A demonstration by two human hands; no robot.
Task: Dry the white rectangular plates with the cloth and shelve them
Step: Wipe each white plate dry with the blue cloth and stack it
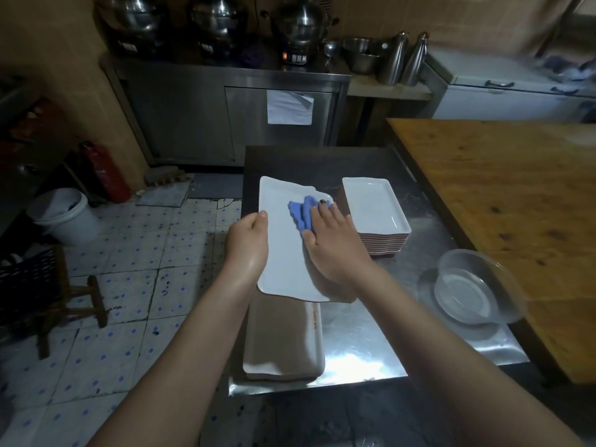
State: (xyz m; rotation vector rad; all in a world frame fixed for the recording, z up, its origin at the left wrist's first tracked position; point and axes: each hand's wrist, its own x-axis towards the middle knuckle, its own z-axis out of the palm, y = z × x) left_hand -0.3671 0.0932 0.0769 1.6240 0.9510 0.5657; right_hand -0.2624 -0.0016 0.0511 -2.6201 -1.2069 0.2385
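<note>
A white rectangular plate [283,253] is held above the steel table. My left hand [246,241] grips its left edge, thumb on top. My right hand [335,243] lies flat on the plate and presses a blue cloth [301,212] against its surface. To the right stands a stack of white rectangular plates [375,211] with brown undersides, face up. Below the held plate sits another stack of plates [283,340], turned face down with brown undersides showing.
A clear bowl [477,285] sits at the right edge of the steel table [361,346]. A wooden table [503,195] adjoins on the right. A steel cabinet [225,111] with pots stands behind. A white bucket [64,217], red extinguisher [103,172] and stool [80,298] occupy the tiled floor at left.
</note>
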